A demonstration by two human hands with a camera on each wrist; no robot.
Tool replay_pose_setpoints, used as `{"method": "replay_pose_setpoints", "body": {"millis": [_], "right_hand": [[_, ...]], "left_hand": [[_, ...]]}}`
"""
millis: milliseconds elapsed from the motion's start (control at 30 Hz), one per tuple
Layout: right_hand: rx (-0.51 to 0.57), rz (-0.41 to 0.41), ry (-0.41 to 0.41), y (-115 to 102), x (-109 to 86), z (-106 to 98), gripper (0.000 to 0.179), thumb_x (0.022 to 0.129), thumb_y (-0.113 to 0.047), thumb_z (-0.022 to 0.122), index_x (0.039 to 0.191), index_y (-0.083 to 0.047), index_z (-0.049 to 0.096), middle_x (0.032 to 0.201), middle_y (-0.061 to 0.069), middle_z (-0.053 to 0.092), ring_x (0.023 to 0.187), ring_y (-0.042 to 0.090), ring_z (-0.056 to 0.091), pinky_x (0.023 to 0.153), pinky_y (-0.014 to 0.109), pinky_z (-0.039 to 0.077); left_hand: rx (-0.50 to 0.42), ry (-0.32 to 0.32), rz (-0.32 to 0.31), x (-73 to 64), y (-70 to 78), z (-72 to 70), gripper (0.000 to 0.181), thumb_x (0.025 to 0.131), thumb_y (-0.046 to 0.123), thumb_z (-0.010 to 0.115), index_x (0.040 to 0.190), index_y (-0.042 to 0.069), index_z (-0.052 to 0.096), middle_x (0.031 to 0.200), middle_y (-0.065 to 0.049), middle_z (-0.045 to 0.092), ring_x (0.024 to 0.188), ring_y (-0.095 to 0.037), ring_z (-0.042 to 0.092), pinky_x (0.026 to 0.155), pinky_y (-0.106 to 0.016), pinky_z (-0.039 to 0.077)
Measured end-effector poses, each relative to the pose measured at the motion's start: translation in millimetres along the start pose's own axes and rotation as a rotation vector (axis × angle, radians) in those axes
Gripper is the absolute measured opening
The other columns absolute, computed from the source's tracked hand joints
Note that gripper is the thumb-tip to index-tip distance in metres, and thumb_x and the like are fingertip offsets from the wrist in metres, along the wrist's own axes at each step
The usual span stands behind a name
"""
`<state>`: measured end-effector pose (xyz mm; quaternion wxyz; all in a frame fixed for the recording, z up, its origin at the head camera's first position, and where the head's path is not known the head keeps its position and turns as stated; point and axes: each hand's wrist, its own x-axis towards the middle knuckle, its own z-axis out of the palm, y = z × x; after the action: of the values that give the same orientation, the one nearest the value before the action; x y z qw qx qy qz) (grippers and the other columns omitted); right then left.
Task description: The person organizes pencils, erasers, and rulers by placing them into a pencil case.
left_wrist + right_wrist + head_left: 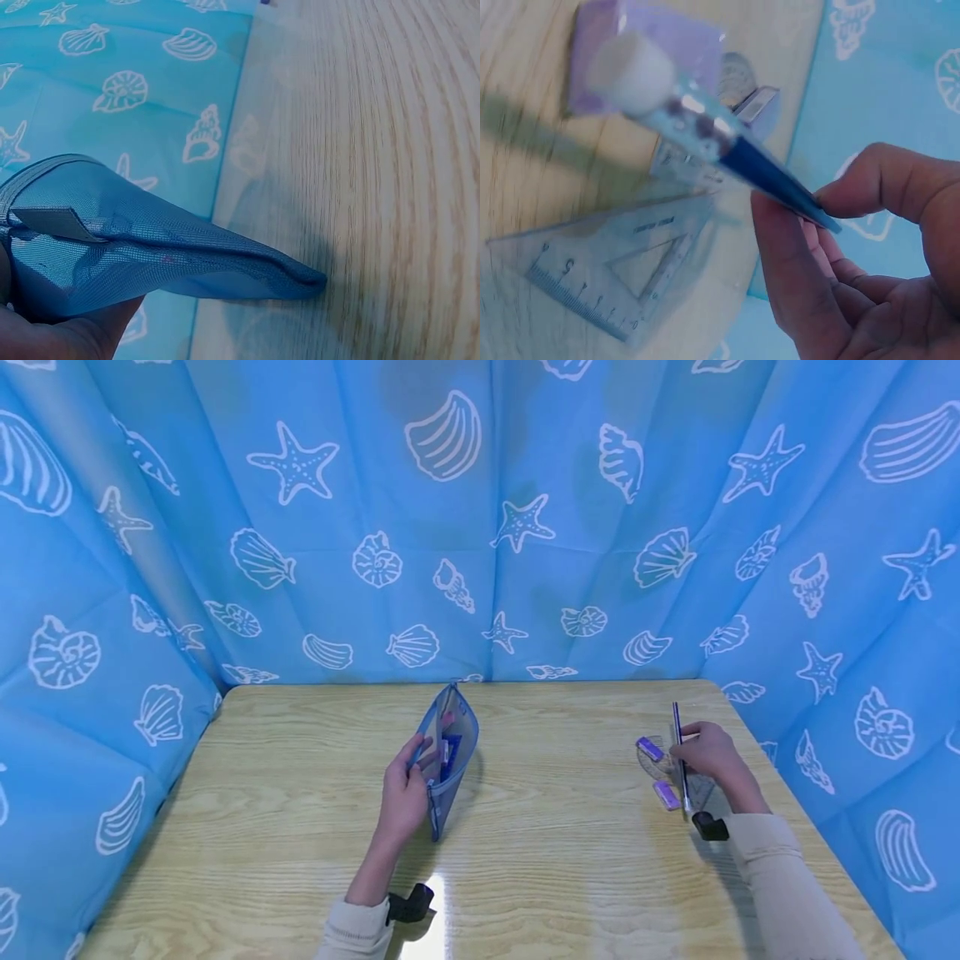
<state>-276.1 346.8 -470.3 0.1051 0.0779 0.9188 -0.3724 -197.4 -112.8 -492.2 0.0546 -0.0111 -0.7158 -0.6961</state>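
Observation:
Left of the table's middle, my left hand (pixel 405 793) grips a blue mesh pouch (pixel 467 739) by its near side. The mouth gapes upward, showing a dark blue item (pixel 450 756) and something pink inside; their kinds are unclear. In the left wrist view the pouch (pixel 165 255) tapers to a corner over the wood. Toward the table's right side, my right hand (pixel 712 756) pinches a dark blue pencil (pixel 761 172) between thumb and fingers. Its white eraser end points toward the wrist camera. Beneath it lie two purple erasers (pixel 649 748) and a clear set square (pixel 592 259).
A clear curved piece (pixel 651 767), perhaps a protractor, lies by the purple erasers. The wooden table (pixel 300 760) is bounded behind and at both sides by a blue curtain (pixel 337 568) with white shells and starfish. Black wrist straps (pixel 410 906) sit on both arms.

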Motion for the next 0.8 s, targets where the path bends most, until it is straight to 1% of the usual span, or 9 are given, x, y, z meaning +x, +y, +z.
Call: {"method": "replay_pose_setpoints", "body": {"millis": [133, 267, 367, 433, 567, 667, 800], "right_hand": [[0.028, -0.041, 0.028, -6, -5.8, 2, 0.058, 0.095, -0.009, 0.059, 0.139, 0.022, 0.038, 0.116, 0.038, 0.059, 0.087, 0.032, 0.07, 0.073, 0.042, 0.065], [0.058, -0.077, 0.065, -12, -10.5, 8, 0.056, 0.095, -0.008, 0.062, 0.14, 0.017, 0.041, 0.113, 0.031, 0.058, 0.087, 0.031, 0.068, 0.069, 0.037, 0.065], [0.105, -0.119, 0.083, -15, -12.1, 14, 0.057, 0.095, -0.009, 0.064, 0.141, 0.015, 0.042, 0.114, 0.029, 0.057, 0.086, 0.029, 0.068, 0.069, 0.034, 0.065], [0.138, -0.156, 0.077, -16, -11.7, 19, 0.057, 0.095, -0.008, 0.065, 0.142, 0.014, 0.042, 0.116, 0.03, 0.057, 0.086, 0.029, 0.069, 0.069, 0.033, 0.065], [0.215, -0.222, 0.033, -18, -10.8, 28, 0.057, 0.095, -0.003, 0.063, 0.144, 0.013, 0.04, 0.117, 0.03, 0.057, 0.09, 0.029, 0.07, 0.07, 0.031, 0.065], [0.267, -0.254, 0.014, -19, -11.4, 32, 0.056, 0.096, -0.001, 0.062, 0.144, 0.013, 0.039, 0.117, 0.03, 0.057, 0.091, 0.024, 0.071, 0.07, 0.03, 0.065], [0.324, -0.293, 0.004, -22, -12.8, 36, 0.054, 0.095, 0.001, 0.061, 0.143, 0.014, 0.039, 0.117, 0.031, 0.056, 0.085, 0.011, 0.069, 0.07, 0.031, 0.065]], "left_hand": [[-0.004, -0.002, 0.0, -0.8, 0.1, 0.2, 0.054, 0.103, -0.006, 0.024, 0.156, -0.006, 0.027, 0.156, -0.025, 0.041, 0.139, -0.042, 0.048, 0.112, -0.052, 0.046], [0.001, -0.001, 0.014, -0.4, -0.6, 0.3, 0.054, 0.102, -0.007, 0.025, 0.155, -0.008, 0.028, 0.154, -0.027, 0.042, 0.137, -0.044, 0.049, 0.11, -0.055, 0.047], [0.013, 0.005, 0.024, -0.2, -0.4, -0.2, 0.054, 0.101, -0.008, 0.025, 0.154, -0.009, 0.03, 0.153, -0.028, 0.044, 0.136, -0.045, 0.05, 0.108, -0.056, 0.049], [0.023, 0.008, 0.021, -0.4, -0.2, -0.7, 0.054, 0.101, -0.007, 0.026, 0.155, -0.009, 0.03, 0.153, -0.027, 0.045, 0.136, -0.045, 0.051, 0.108, -0.056, 0.049], [0.027, 0.007, 0.02, -0.3, -0.3, -1.3, 0.053, 0.102, -0.007, 0.026, 0.155, -0.008, 0.03, 0.153, -0.026, 0.044, 0.136, -0.044, 0.051, 0.108, -0.055, 0.049], [0.023, 0.002, 0.031, -0.5, -0.4, -0.9, 0.053, 0.101, -0.007, 0.025, 0.155, -0.009, 0.029, 0.153, -0.028, 0.044, 0.136, -0.045, 0.05, 0.109, -0.055, 0.049], [0.033, 0.006, 0.026, -1.7, 1.1, 0.2, 0.054, 0.101, -0.007, 0.026, 0.155, -0.008, 0.03, 0.153, -0.027, 0.045, 0.136, -0.044, 0.051, 0.108, -0.055, 0.05]]}}
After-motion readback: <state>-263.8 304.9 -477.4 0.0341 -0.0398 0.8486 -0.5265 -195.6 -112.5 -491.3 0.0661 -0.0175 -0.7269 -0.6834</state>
